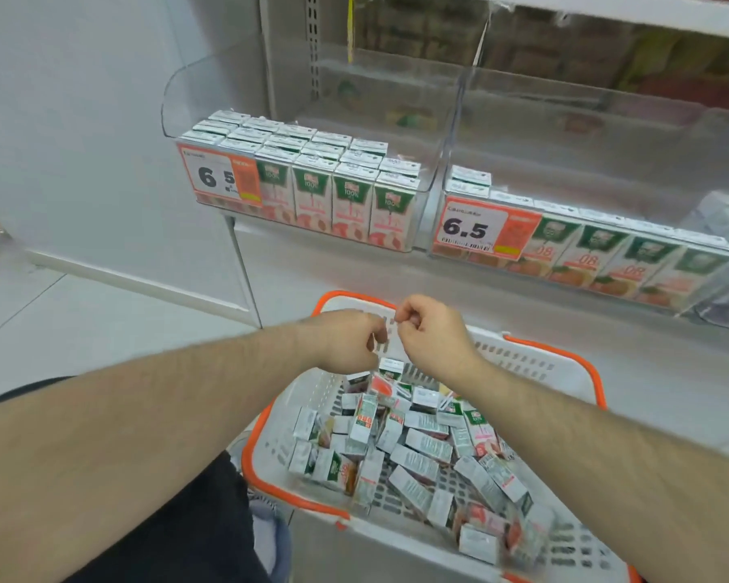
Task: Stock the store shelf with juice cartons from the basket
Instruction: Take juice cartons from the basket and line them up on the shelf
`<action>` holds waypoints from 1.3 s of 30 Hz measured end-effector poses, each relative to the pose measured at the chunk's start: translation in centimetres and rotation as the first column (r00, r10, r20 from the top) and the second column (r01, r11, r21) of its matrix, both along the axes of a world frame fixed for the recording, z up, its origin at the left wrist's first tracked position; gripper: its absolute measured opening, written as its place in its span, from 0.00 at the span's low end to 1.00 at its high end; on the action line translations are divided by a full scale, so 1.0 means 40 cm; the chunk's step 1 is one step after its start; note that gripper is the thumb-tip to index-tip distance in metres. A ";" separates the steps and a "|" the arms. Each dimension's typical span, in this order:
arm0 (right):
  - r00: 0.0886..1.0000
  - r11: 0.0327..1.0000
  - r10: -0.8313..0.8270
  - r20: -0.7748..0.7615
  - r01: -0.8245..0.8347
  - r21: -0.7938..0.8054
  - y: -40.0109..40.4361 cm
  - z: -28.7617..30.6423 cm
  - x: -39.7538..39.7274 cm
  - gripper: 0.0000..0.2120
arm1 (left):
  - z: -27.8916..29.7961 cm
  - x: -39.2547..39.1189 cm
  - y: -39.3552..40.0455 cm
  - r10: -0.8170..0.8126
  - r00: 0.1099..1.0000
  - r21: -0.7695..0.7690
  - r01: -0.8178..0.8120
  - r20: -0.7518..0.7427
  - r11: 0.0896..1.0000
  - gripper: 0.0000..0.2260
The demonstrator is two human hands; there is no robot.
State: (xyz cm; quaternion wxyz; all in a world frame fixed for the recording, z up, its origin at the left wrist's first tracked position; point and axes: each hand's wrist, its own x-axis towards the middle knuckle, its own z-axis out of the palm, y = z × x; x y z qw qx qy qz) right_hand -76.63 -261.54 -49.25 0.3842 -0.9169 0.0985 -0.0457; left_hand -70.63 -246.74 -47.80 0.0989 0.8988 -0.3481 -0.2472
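Observation:
A white basket with orange rim (535,351) stands on the floor below the shelf, holding several small juice cartons (421,448) in a loose heap. My left hand (346,340) and my right hand (432,334) hover close together over the basket's far end, fingers curled. Both pinch what looks like a thin clear wrap (386,382) that hangs down around a red-and-white carton. Neat rows of pink cartons (333,178) fill the left clear shelf bin. The right bin holds a front row of orange cartons (607,256).
Orange price tags reading 6.5 (217,176) (476,229) hang on the bin fronts. A clear divider (451,132) separates the two bins. A white wall and tiled floor (81,321) lie to the left. My dark-clothed knee (177,519) is beside the basket.

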 end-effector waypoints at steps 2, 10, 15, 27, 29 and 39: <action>0.998 0.999 -0.009 -0.064 0.012 0.044 -0.013 -0.047 -0.005 0.09 | -0.029 0.008 -0.003 -0.003 1.000 0.092 0.004 -0.009 0.996 0.19; 0.826 0.976 0.205 -0.526 -0.213 0.046 -0.021 -0.235 -0.035 0.25 | -0.267 -0.023 0.014 -0.145 0.984 0.568 0.060 0.105 0.821 0.13; 0.627 0.920 0.336 -0.703 -0.379 0.102 0.021 -0.358 -0.060 0.37 | -0.402 -0.059 0.035 -0.433 0.895 0.772 0.200 0.108 0.604 0.20; 0.683 0.947 0.317 -0.658 -0.268 0.178 0.069 -0.467 -0.062 0.22 | -0.455 -0.006 0.037 -0.344 0.934 0.654 0.202 0.094 0.729 0.20; 0.765 0.957 0.271 -0.584 -0.150 0.248 0.059 -0.451 -0.071 0.09 | -0.427 0.000 0.032 -0.230 0.972 0.598 0.152 0.055 0.787 0.22; 0.847 0.885 0.073 -0.527 0.189 0.425 -0.111 -0.229 -0.110 0.23 | -0.236 0.017 0.014 0.467 0.730 -0.119 -0.591 -0.499 0.798 0.33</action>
